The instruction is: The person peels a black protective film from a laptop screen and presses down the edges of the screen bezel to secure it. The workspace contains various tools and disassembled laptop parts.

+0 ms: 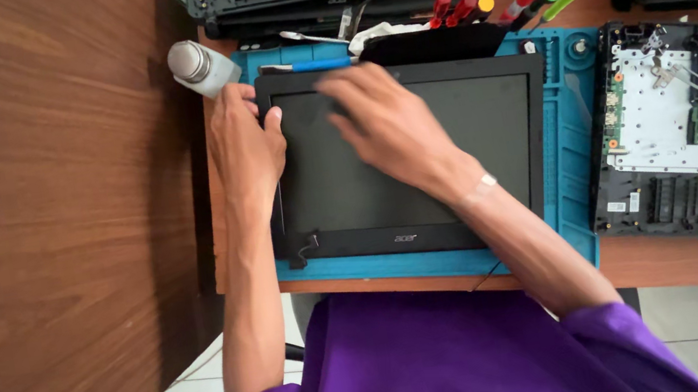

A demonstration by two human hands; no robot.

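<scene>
Item: black rectangular laptop screen panel on blue mat. Your left hand grips its nine-o'clock edge; your right hand rests flat, released, on top.

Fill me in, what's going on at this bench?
A person in a purple shirt works on a black laptop screen panel lying flat on a teal rubber work mat. The left hand grips the panel's top-left corner; the right hand, blurred, rests on the display. An opened laptop base with exposed circuit boards sits to the right.
</scene>
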